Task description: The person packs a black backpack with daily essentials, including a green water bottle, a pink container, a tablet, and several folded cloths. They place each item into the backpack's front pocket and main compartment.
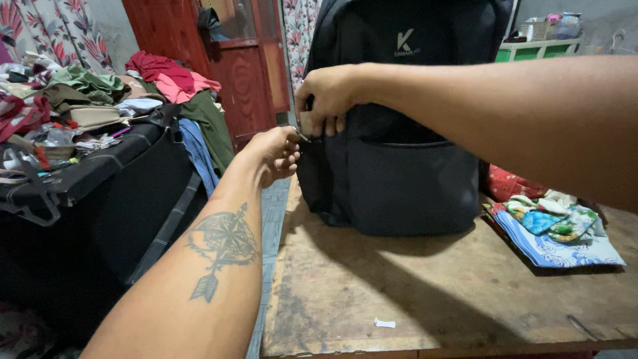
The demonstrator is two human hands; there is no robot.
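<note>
Wooden table [425, 292] bears one black backpack [399, 166]; two hands' fingers [312, 123] pinch its zipper.

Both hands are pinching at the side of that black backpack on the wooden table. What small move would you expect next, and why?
Probably a short pull on the zipper. The left hand pinches a small metal piece at the edge of the backpack, likely its zipper pull, while the right hand grips the fabric just above it, as if bracing it.

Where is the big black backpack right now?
In the head view the black backpack stands upright at the back of the wooden table, with both hands at its left edge and folded colourful cloths lying to its right.
</note>
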